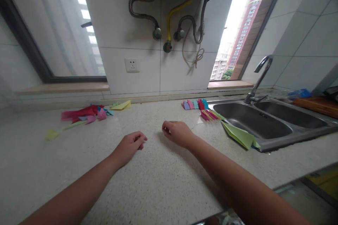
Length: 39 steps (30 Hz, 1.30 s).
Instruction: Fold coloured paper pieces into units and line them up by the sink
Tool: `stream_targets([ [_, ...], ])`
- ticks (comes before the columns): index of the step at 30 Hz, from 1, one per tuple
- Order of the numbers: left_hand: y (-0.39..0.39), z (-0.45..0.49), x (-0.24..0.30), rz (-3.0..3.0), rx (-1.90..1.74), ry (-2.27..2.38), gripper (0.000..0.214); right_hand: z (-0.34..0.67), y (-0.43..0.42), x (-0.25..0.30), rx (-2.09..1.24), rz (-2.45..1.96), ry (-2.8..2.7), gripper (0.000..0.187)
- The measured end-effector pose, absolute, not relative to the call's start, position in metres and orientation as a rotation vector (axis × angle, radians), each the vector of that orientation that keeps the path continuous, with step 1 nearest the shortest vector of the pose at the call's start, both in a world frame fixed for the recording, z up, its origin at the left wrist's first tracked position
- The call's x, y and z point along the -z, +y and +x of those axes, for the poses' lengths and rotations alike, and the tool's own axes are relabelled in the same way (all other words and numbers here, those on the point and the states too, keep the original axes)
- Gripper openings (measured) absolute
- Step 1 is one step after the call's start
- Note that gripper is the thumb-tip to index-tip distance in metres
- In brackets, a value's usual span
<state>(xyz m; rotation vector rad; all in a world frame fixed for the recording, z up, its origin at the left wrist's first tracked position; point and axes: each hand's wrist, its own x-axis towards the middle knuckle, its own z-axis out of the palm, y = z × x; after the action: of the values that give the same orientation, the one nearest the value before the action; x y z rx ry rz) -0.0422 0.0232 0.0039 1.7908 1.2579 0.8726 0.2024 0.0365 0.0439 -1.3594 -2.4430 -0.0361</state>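
Both hands idle on the table, paper folds parked at the edges.
Left hand (pixel 130 146) and right hand (pixel 176 133) rest on the speckled stone table (pixel 158 186), fingers loosely curled and holding nothing. Looks partway: a row of small folded paper pieces (pixel 195 104) and a creased green paper plane (pixel 239 134) sit finished by the steel sink (pixel 253 121). The red-pink paper pile (pixel 81 113) far left lies loose.
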Motion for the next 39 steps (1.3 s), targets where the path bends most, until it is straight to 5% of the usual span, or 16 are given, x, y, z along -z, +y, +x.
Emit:
stream_targets([
  [8,0.025,-0.043,-0.003,1.786,-0.91,1.188,0.03,0.126,0.048,-0.034,0.03,-1.445,-2.417,0.044],
  [15,0.026,-0.044,-0.003,1.826,-0.884,1.241,0.03,0.142,0.06,-0.007,-0.231,-1.266,-2.466,0.022],
  [19,0.026,-0.045,-0.002,1.857,-0.875,1.247,0.029,0.15,0.06,-0.007,-0.228,-1.217,-2.507,0.032],
  [26,0.023,-0.044,-0.004,2.042,-0.834,1.255,0.029,0.149,0.065,-0.005,-0.4,-1.145,-2.452,0.023],
  [33,0.02,-0.053,-0.012,2.726,-0.666,1.237,0.022,0.146,0.071,-0.003,-0.337,-1.17,-2.449,0.024],
  [39,0.064,-0.101,-0.028,2.636,-0.732,1.833,0.025,0.144,0.078,-0.002,-0.281,-1.196,-2.479,0.03],
])
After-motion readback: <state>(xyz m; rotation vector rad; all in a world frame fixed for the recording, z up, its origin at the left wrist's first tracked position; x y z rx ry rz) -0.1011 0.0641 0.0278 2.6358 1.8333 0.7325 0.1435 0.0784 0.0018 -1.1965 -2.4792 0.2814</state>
